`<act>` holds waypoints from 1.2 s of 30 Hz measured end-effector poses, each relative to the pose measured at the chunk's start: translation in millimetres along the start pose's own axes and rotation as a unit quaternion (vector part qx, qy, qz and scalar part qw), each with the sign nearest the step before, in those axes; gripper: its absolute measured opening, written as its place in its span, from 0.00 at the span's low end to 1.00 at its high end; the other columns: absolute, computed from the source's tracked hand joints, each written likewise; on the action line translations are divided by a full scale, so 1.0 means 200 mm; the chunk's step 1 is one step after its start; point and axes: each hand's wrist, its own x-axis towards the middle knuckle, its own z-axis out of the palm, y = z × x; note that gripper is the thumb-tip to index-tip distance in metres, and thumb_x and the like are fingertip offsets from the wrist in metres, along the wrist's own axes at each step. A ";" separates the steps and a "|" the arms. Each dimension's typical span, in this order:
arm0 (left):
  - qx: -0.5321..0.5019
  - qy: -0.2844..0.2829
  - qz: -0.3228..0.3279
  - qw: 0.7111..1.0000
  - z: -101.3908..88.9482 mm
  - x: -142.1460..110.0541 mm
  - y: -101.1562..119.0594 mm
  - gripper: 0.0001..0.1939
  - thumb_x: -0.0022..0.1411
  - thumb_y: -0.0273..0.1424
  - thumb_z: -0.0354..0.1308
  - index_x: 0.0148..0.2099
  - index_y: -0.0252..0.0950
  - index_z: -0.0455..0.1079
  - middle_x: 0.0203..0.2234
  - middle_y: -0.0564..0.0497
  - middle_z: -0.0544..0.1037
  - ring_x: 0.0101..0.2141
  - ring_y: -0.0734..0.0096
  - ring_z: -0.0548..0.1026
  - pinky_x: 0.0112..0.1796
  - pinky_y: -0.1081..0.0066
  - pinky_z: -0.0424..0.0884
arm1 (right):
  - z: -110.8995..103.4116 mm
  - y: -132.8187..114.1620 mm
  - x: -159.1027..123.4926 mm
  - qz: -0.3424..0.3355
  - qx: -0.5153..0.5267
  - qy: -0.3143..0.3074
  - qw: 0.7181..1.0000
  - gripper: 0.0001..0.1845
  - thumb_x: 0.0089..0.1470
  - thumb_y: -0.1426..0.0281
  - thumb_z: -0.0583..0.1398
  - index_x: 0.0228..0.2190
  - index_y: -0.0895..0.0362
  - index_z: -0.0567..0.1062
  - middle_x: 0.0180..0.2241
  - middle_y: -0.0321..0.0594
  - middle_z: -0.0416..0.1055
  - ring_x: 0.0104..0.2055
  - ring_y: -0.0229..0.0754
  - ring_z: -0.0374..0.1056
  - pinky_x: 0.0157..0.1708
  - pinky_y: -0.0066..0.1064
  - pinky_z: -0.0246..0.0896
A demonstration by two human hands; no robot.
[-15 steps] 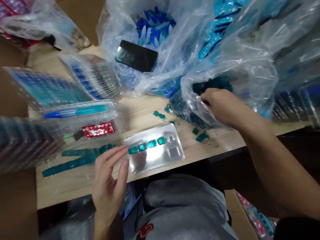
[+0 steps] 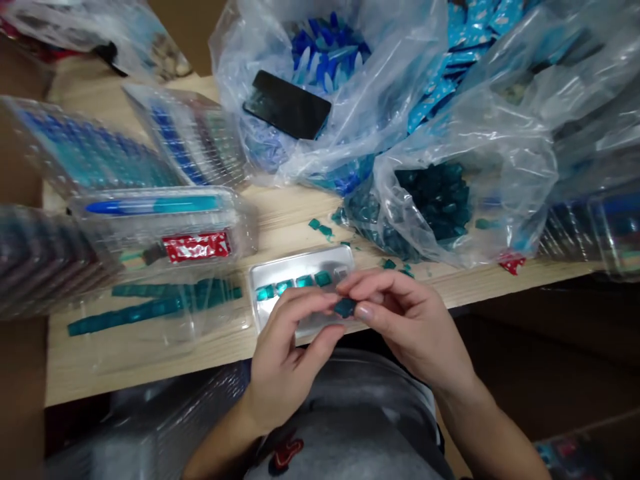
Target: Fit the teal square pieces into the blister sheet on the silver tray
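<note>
My right hand (image 2: 405,320) pinches a small dark teal square piece (image 2: 345,307) between thumb and fingers, over the front right of a silver tray (image 2: 260,320). Beside it is my left hand (image 2: 295,347), its thumb and forefinger apart and their tips close to the piece's left side; whether they touch it I cannot tell. Several shiny teal squares (image 2: 304,282) sit in a row in the tray's small wells. The tray's right part is mostly hidden by my hands. Behind my right hand, a clear plastic bag (image 2: 385,193) stands open, full of dark teal pieces (image 2: 435,200).
Loose teal bits (image 2: 323,229) lie on the wooden table (image 2: 285,207). A black phone (image 2: 287,105) rests on a bag with blue sticks (image 2: 327,50). At left are teal strips (image 2: 135,320), a clear case with a blue pen (image 2: 155,205) and a red packet (image 2: 196,245).
My right hand has come out of the teal bag with a teal piece and moved left over the tray. My left hand has moved right from the tray's left edge to meet it.
</note>
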 end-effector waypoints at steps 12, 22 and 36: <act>0.052 0.005 -0.004 0.999 -0.03 0.00 -0.02 0.08 0.66 0.27 0.55 0.47 0.42 0.70 0.35 0.54 0.75 0.37 0.75 0.74 0.39 0.75 0.72 | 0.01 0.04 -0.01 0.007 -0.096 0.000 0.995 0.07 0.54 0.72 0.64 0.38 0.53 0.78 0.30 0.34 0.78 0.30 0.36 0.76 0.33 0.28 0.75; 0.138 -0.068 0.018 0.988 -0.12 -0.07 -0.09 0.09 0.64 0.26 0.55 0.44 0.42 0.72 0.34 0.53 0.78 0.35 0.71 0.78 0.34 0.74 0.73 | -0.22 -0.25 0.23 -0.208 -0.610 0.110 0.757 0.11 0.63 0.74 0.53 0.39 0.54 0.76 0.38 0.44 0.74 0.43 0.45 0.71 0.43 0.39 0.68; 0.135 -0.070 0.014 0.988 -0.14 -0.09 -0.10 0.09 0.65 0.26 0.54 0.44 0.42 0.73 0.34 0.53 0.79 0.35 0.72 0.79 0.34 0.76 0.74 | -0.40 -0.25 0.45 -0.081 -0.614 -0.014 0.785 0.07 0.48 0.79 0.58 0.23 0.58 0.72 0.22 0.35 0.70 0.25 0.36 0.64 0.28 0.28 0.53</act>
